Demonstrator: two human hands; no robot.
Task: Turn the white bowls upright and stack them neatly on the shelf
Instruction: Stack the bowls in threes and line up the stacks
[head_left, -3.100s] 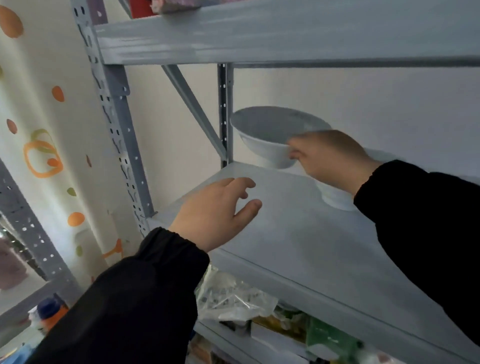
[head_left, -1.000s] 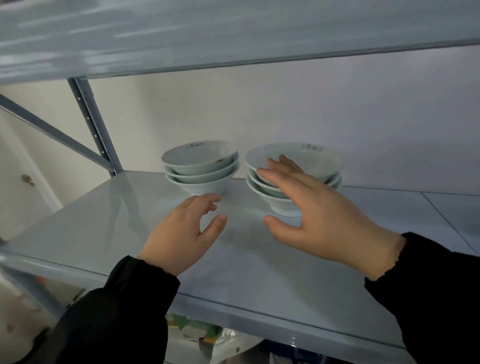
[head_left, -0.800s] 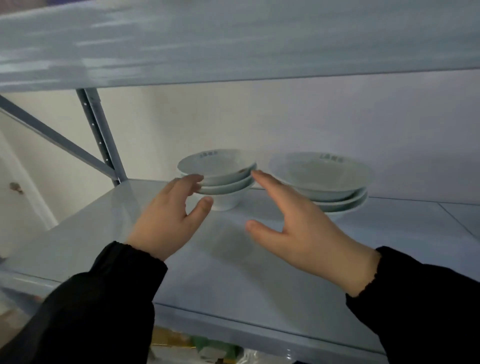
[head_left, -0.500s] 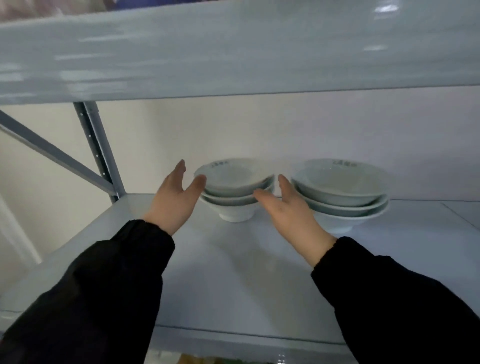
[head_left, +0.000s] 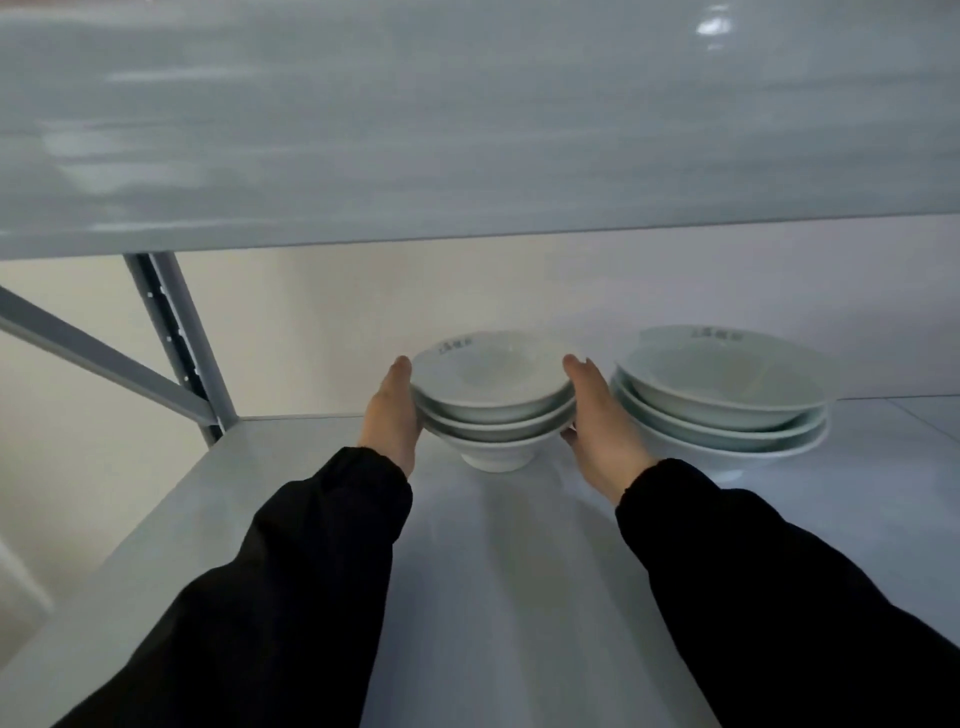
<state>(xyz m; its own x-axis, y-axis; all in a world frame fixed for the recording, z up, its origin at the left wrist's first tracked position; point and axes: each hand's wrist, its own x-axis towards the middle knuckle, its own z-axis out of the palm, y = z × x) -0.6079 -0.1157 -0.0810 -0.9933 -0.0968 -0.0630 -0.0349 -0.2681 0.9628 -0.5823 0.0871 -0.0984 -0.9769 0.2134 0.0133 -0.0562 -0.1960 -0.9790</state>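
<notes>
Head view shows a stack of three white bowls (head_left: 493, 410) that stands upright on the grey shelf (head_left: 519, 597), near the back wall. The left hand (head_left: 390, 415) lies flat against the left side of the rims and the right hand (head_left: 597, 421) against the right side. The fingers of both hands are straight and together, not curled around anything, so they press the bowls between the palms and do not grip them.

A larger stack (head_left: 722, 410) of three wide bowls stands just beside, and the right hand is in the narrow gap between the two stacks. I think this is the main risk: if the right hand moves outward, its back can knock the wide bowls, and the top one seems already a little off-centre.

A second risk is uneven pressure. If one palm pushes harder, the upper bowls can slide over the smooth glaze and the stack becomes crooked. The bottom bowl has a small foot, so a push high on the rims may also tip the whole stack.
</notes>
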